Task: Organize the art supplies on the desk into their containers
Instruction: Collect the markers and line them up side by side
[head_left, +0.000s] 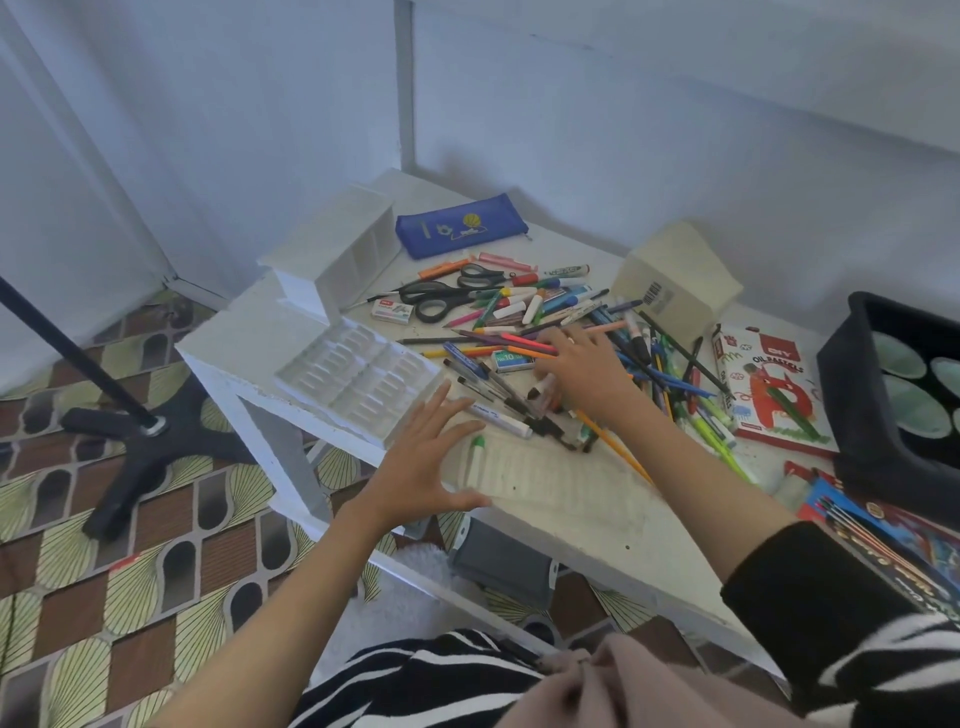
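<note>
My left hand (431, 462) is spread wide with straight fingers and holds nothing. It sits at the left end of the flat ribbed tray (550, 475), and the thumb seems to touch the tray's near corner. One green-capped stick (475, 457) lies in that left end, its length running across the tray, away from me.

The heap of pens and pencils (519, 312) starts just beyond the tray's far edge. My right hand (584, 376) rests on top of it, palm down, fingers reaching away from the tray. I cannot tell whether they pinch anything. That makes the right hand the nearer one to the loose things.

The dark pens (493, 395) closest to the tray lie slantwise to its far edge. I judge one needs a short pull toward me, then a turn to lie alongside the stick.
</note>
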